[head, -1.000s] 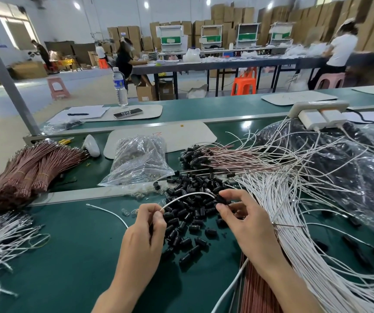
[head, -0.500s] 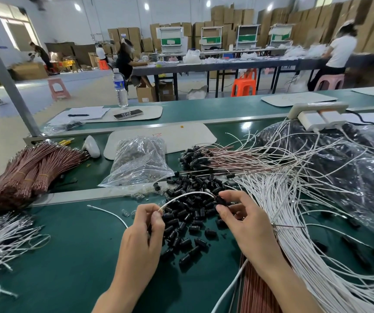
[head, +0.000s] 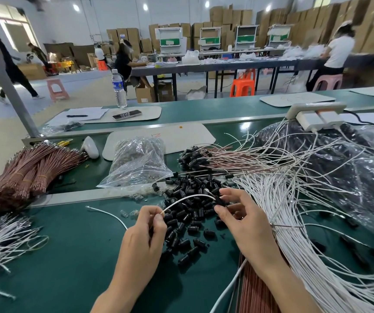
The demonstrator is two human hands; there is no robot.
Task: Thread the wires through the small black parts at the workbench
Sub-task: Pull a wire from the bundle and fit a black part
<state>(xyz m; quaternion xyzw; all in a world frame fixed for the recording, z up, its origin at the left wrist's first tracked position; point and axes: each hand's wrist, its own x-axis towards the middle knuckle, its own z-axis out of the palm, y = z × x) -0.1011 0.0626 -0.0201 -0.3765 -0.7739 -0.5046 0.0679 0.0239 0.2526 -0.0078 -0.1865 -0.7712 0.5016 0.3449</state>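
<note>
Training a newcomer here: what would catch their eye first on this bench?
At centre, the left hand pinches a curved white wire; the right hand pinches a small black part at its other end, above a heap of such parts. Loose white wires fan out on the right.

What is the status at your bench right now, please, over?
Left hand pinches thin white wire. Right hand pinches small black plastic part at the wire's tip. Loose black parts heaped underneath, nothing blocking.
</note>
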